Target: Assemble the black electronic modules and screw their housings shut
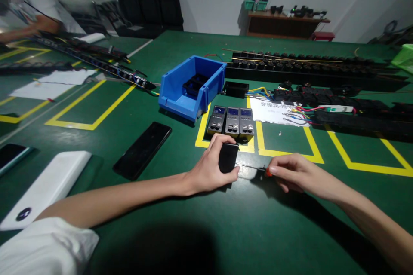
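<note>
My left hand [208,165] is closed around a small black module [228,157], held just above the green table. In my right hand [295,172], between thumb and fingers, is the orange handle of a thin screwdriver [250,166]. Its slim shaft points left and its tip reaches the right side of the black module; whether it sits in a screw I cannot tell. Beyond my left hand, three similar modules with small screens and ports [232,122] stand side by side inside a yellow-taped box on the table.
A blue bin [183,102] with black parts inside stands behind the modules. Left of my hands lie a black phone [143,150] and a white power bank [48,187]. Long black strips with wires [322,92] and a paper sheet [272,114] occupy the right; a person [45,6] works at far left.
</note>
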The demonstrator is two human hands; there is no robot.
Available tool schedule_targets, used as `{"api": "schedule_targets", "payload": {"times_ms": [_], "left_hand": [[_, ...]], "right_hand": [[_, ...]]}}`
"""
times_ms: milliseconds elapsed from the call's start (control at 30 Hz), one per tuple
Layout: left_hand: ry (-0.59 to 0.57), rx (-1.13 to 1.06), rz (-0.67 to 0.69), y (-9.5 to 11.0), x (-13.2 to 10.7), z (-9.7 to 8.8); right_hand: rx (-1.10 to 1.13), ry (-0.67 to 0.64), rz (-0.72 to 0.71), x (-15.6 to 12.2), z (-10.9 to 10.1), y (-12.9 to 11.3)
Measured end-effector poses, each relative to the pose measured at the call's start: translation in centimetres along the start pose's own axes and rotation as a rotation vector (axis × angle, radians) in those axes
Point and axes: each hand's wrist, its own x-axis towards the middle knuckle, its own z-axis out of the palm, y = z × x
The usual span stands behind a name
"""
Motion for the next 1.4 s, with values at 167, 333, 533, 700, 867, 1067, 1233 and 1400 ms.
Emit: {"api": "schedule_targets", "payload": {"times_ms": [167,333,533,700,867,1067,1233,1400], "left_hand": [[0.009,-0.044,-0.086,-0.1,0.2,0.1],[-0.003,-0.073,-0.119,-0.2,0.4,0.1],[-0.035,-0.083,-0.144,0.1,0.5,-0.1],[-0.047,-0.09,-0.165,0.3,0.5,-0.1],[-0.062,-0.066,-0.15,0.4,0.4,0.1],[-0.084,-0.053,-0.144,0.4,0.3,0.0],[-0.076,-0.062,-0.14,0.3,0.5,0.0],[-0.068,-0.061,-0.134,0.2,0.6,-0.1]], "right_hand": [[-0.616,0.342,-0.423,-0.2,0.1,0.8],[-1.148,0.529,-0.863,-0.2,-0.4,2.5],[-1.053,0.443,-0.784,-0.1,-0.3,2.1],[-0.676,0.278,-0.505,-0.5,-0.2,1.1],[-0.285,0.165,-0.223,-0.6,-0.2,-0.5],[-0.054,0.037,-0.051,-0.3,-0.1,-0.8],[-0.464,0.251,-0.278,-0.5,-0.1,0.1],[-1.112,0.491,-0.868,-0.8,-0.6,2.3]]}}
